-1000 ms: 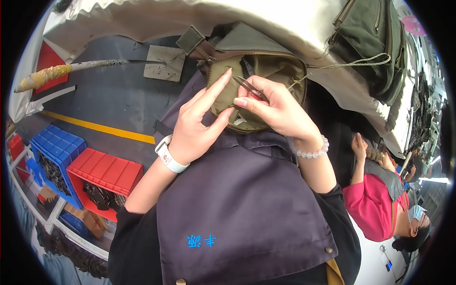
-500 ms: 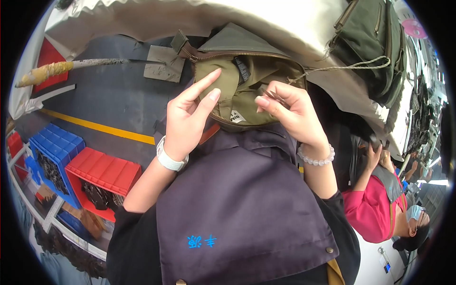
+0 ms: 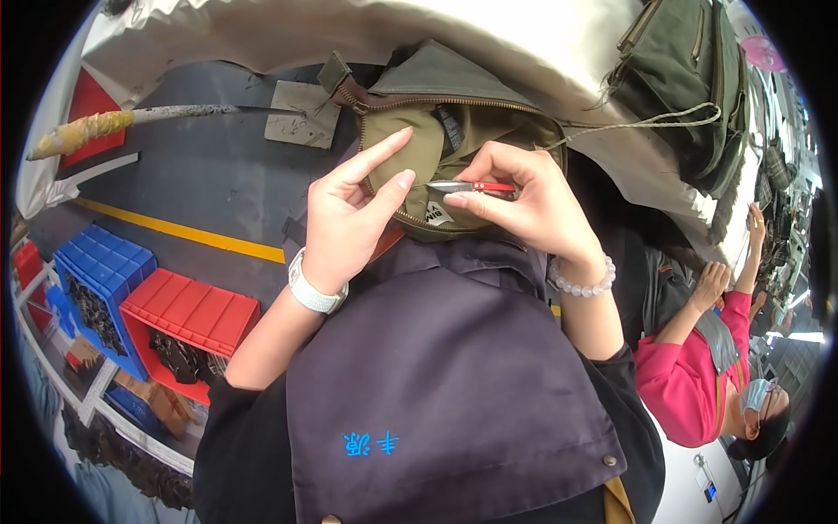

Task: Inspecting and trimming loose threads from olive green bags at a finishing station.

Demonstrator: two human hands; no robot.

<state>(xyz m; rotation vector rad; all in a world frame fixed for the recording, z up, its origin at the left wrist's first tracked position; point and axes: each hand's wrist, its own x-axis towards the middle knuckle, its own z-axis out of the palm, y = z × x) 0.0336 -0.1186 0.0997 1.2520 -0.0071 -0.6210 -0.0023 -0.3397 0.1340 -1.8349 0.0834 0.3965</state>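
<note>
An olive-green bag (image 3: 397, 148) lies ahead of me with its brass zipper undone, showing a khaki lining and a small white label (image 3: 436, 213). Over its left side is my left hand (image 3: 356, 205), thumb and forefinger stretched apart with nothing between them; the other fingers are partly hidden. Pinched in my right hand (image 3: 524, 196) are small thread snips (image 3: 476, 186) with a red handle. Their metal blades point left, above the lining and toward the left thumb. A cord (image 3: 646, 125) runs from the bag's right edge to another green bag.
The second green bag (image 3: 676, 87) rests on the white-covered surface at upper right. A co-worker in a pink top (image 3: 690, 380) is at the right. Blue (image 3: 106, 262) and red (image 3: 192, 306) crates stand at left. A taped pole (image 3: 87, 135) juts in at upper left.
My right hand has turned the snips, so their red handle and left-pointing blades now show. My left hand has barely shifted. The co-worker's hands have moved apart, one reaching farther away.
</note>
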